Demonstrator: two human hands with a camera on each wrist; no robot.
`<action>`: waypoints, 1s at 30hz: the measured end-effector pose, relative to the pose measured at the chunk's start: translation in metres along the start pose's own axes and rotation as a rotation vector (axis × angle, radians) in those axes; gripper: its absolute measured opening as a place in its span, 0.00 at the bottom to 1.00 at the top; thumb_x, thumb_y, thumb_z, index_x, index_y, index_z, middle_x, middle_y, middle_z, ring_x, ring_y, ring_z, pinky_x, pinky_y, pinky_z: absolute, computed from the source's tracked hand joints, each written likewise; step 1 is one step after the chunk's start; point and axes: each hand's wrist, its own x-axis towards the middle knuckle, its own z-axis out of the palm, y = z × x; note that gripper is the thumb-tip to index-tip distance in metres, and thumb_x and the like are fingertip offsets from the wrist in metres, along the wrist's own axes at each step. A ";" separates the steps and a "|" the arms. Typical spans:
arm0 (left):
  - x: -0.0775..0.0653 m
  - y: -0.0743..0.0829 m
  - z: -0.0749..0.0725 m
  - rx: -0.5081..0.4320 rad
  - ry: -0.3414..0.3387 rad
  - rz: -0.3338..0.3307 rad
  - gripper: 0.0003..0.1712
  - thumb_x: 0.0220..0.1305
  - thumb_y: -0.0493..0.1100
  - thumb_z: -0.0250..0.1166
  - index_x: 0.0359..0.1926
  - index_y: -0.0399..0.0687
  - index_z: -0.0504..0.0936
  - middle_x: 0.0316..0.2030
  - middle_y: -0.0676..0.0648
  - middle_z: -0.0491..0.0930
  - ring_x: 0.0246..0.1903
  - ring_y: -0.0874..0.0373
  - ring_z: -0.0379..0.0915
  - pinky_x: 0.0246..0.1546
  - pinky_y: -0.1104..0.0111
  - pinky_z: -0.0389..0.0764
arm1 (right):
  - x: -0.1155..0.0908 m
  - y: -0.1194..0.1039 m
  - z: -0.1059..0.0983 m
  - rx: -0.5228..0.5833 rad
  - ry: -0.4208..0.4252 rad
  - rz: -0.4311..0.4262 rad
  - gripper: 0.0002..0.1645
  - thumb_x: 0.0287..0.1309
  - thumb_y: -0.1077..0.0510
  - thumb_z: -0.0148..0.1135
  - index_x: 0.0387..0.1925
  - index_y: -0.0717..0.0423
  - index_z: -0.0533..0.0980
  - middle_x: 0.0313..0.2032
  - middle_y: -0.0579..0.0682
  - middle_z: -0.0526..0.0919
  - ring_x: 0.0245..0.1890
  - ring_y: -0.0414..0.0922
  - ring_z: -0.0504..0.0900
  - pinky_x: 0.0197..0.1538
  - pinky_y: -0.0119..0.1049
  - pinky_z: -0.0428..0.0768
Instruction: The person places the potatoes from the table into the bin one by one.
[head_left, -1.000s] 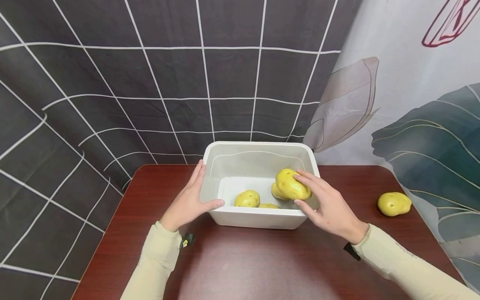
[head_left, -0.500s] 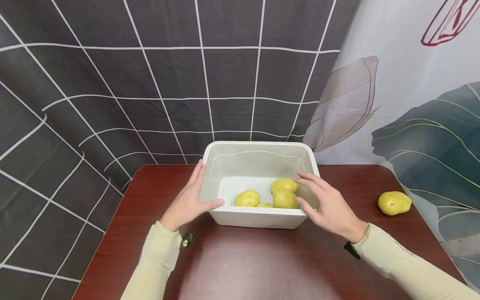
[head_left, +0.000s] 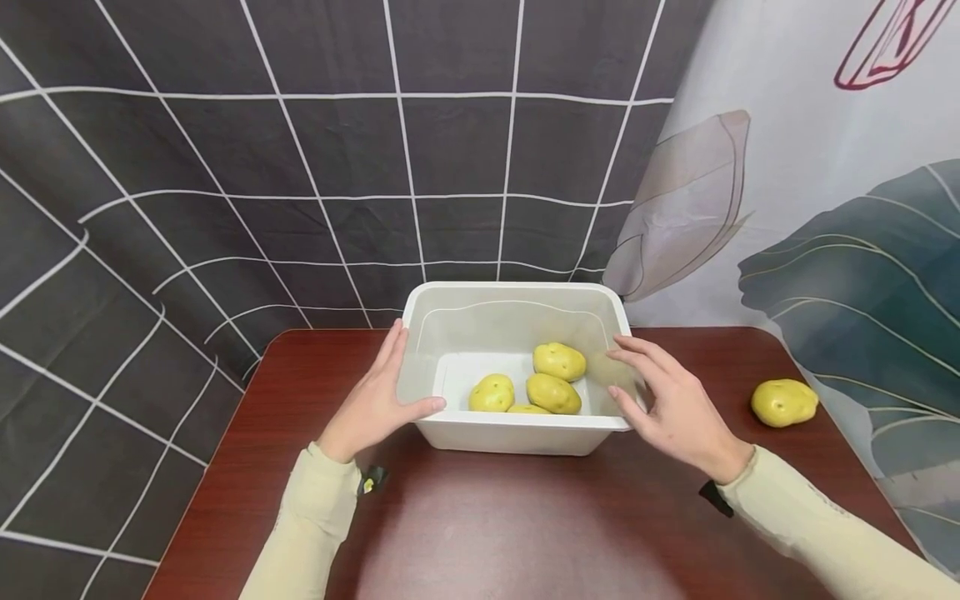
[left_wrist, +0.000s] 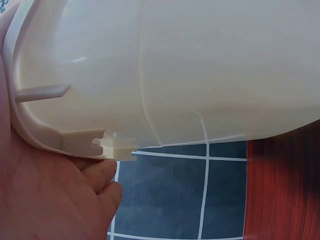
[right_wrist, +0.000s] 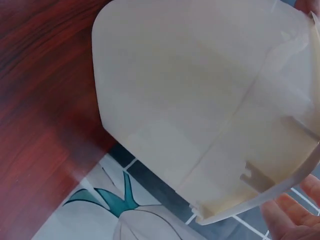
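Observation:
A white plastic bin (head_left: 517,435) stands on the table with several yellow potatoes inside, among them one potato (head_left: 559,361) at the back and another potato (head_left: 553,393) in front of it. My left hand (head_left: 378,400) rests against the bin's left rim, its fingers straight and its thumb along the front corner. Over the right rim reaches my right hand (head_left: 678,412), fingers spread and bent a little, with nothing held. In the left wrist view the bin's outer wall (left_wrist: 200,70) fills most of the picture. The right wrist view shows the opposite outer wall (right_wrist: 180,90).
One more potato (head_left: 783,403) lies on the red-brown table (head_left: 480,525), to the right of the bin. A dark gridded curtain (head_left: 450,150) hangs behind, and a pale printed curtain (head_left: 810,217) hangs at the right.
My right hand has let go of a potato, which dropped into the bin and settled to the left among the others. The hand then moved slightly right. The left hand stayed at the rim.

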 end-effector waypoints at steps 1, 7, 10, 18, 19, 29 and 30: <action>0.000 0.000 0.000 -0.001 0.001 -0.001 0.68 0.55 0.68 0.71 0.80 0.42 0.41 0.80 0.50 0.35 0.76 0.48 0.46 0.69 0.49 0.62 | 0.000 0.001 -0.001 0.001 0.002 0.004 0.27 0.51 0.61 0.71 0.56 0.57 0.79 0.62 0.55 0.77 0.54 0.48 0.78 0.47 0.25 0.70; 0.000 0.000 -0.001 -0.010 -0.002 -0.001 0.68 0.55 0.68 0.72 0.80 0.42 0.41 0.80 0.50 0.35 0.76 0.48 0.46 0.70 0.49 0.61 | -0.002 0.004 -0.004 0.008 0.009 0.023 0.28 0.51 0.61 0.72 0.56 0.59 0.79 0.62 0.56 0.77 0.59 0.53 0.76 0.62 0.16 0.59; 0.000 0.001 0.000 -0.011 -0.004 0.000 0.68 0.55 0.68 0.72 0.80 0.41 0.41 0.80 0.49 0.36 0.76 0.47 0.46 0.70 0.49 0.61 | -0.003 0.006 -0.006 0.000 0.007 0.034 0.29 0.50 0.62 0.72 0.57 0.60 0.78 0.62 0.56 0.77 0.59 0.53 0.76 0.63 0.15 0.56; -0.001 0.001 0.000 -0.017 0.000 -0.006 0.68 0.55 0.68 0.72 0.80 0.42 0.41 0.80 0.50 0.36 0.76 0.48 0.46 0.70 0.49 0.61 | -0.004 0.008 -0.013 -0.037 -0.008 0.068 0.31 0.50 0.62 0.74 0.59 0.59 0.77 0.63 0.55 0.76 0.60 0.53 0.75 0.64 0.20 0.61; -0.001 0.001 0.000 -0.018 -0.002 -0.006 0.69 0.55 0.68 0.72 0.80 0.42 0.41 0.80 0.50 0.36 0.76 0.48 0.46 0.69 0.49 0.61 | -0.004 0.008 -0.014 -0.042 -0.008 0.071 0.32 0.50 0.62 0.74 0.59 0.58 0.77 0.63 0.55 0.76 0.60 0.53 0.75 0.64 0.20 0.61; 0.000 0.000 0.000 -0.017 -0.003 0.003 0.68 0.55 0.68 0.71 0.80 0.42 0.41 0.80 0.48 0.36 0.76 0.47 0.45 0.69 0.49 0.61 | -0.008 0.015 -0.024 -0.083 -0.024 0.124 0.32 0.50 0.62 0.74 0.60 0.59 0.76 0.64 0.55 0.75 0.61 0.54 0.75 0.54 0.58 0.77; 0.000 0.000 0.000 -0.016 -0.003 0.004 0.68 0.55 0.68 0.71 0.80 0.42 0.42 0.80 0.47 0.37 0.76 0.47 0.45 0.69 0.49 0.62 | -0.008 0.016 -0.025 -0.085 -0.024 0.126 0.32 0.50 0.63 0.74 0.59 0.59 0.76 0.63 0.55 0.75 0.61 0.54 0.74 0.53 0.59 0.76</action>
